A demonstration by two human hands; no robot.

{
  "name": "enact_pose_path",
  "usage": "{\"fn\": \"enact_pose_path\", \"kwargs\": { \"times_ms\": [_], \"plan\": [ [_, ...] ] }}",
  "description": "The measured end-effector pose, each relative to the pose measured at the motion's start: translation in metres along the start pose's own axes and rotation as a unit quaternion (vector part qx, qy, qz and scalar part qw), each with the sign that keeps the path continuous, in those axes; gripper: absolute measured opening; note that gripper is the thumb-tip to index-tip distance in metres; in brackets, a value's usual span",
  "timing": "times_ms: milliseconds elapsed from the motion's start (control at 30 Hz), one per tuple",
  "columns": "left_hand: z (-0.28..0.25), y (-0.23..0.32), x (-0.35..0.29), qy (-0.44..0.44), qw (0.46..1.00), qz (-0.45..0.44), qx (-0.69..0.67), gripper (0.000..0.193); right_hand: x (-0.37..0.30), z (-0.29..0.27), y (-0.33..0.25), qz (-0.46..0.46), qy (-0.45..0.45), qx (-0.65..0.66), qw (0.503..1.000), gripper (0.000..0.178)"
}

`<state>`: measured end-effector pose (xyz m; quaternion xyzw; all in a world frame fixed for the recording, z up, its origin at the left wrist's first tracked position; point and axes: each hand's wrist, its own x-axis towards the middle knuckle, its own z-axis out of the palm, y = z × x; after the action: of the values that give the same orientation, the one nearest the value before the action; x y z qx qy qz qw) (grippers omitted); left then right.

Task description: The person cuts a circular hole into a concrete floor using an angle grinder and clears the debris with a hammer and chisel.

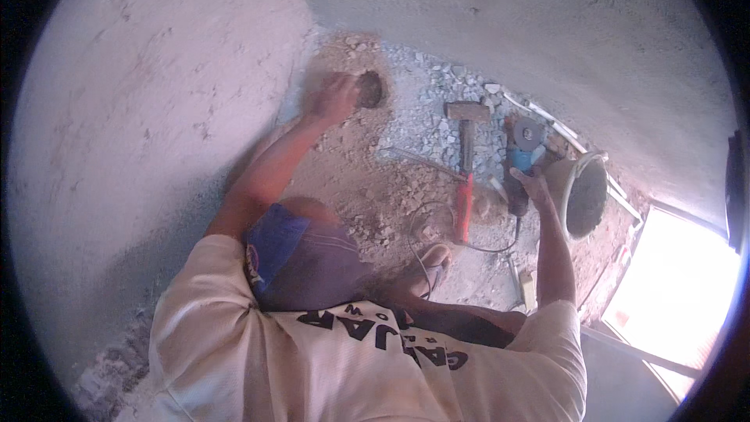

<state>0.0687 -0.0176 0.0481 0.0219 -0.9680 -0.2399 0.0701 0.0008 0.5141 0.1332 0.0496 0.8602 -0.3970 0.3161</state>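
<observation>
My left hand (336, 98) reaches far forward near the wall corner, over dug brown soil (344, 141). It touches or nearly touches a dark round hollow or object (369, 89); motion blur hides its fingers. On the right, my right hand (533, 184) is closed over the body of a blue and black angle grinder (522, 159), whose grey disc points away from me. The grinder lies beside a bucket (564, 176). Between my hands a hammer (467, 148) with a heavy head and red grip lies on the rubble. A thin metal rod (422, 159) rests by its handle.
Broken bluish stone chips (437, 82) cover the ground by the far wall (484, 8). White strips (555, 121) lie along that wall. A dark cord (484, 250) loops near my foot (437, 258). Rough plaster wall (172, 70) rises on the left; a bright opening (672, 289) is at right.
</observation>
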Motion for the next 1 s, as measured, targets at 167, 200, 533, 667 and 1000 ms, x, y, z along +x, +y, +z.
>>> {"fn": "enact_pose_path", "kwargs": {
  "times_ms": [167,200,533,667,1000],
  "plan": [
    [0.033,0.029,0.047,-0.169,0.984,-0.025,0.059,0.033,0.028,-0.014,0.050,-0.050,0.085,-0.109,0.989,0.062],
    [0.043,0.029,0.051,-0.181,0.981,0.015,0.071,0.034,0.030,-0.015,0.053,-0.042,0.087,-0.123,0.988,0.064],
    [0.078,0.014,0.064,-0.458,0.829,0.224,0.231,0.027,0.021,-0.003,0.044,-0.044,0.121,-0.081,0.988,0.066],
    [0.075,-0.005,0.058,-0.414,0.895,0.070,0.151,0.025,0.015,0.008,0.015,-0.028,0.030,0.050,0.998,0.058],
    [0.038,0.073,-0.028,-0.389,0.914,0.029,-0.108,0.022,-0.044,0.009,-0.078,-0.055,0.054,0.185,0.980,0.033]
  ]
}}
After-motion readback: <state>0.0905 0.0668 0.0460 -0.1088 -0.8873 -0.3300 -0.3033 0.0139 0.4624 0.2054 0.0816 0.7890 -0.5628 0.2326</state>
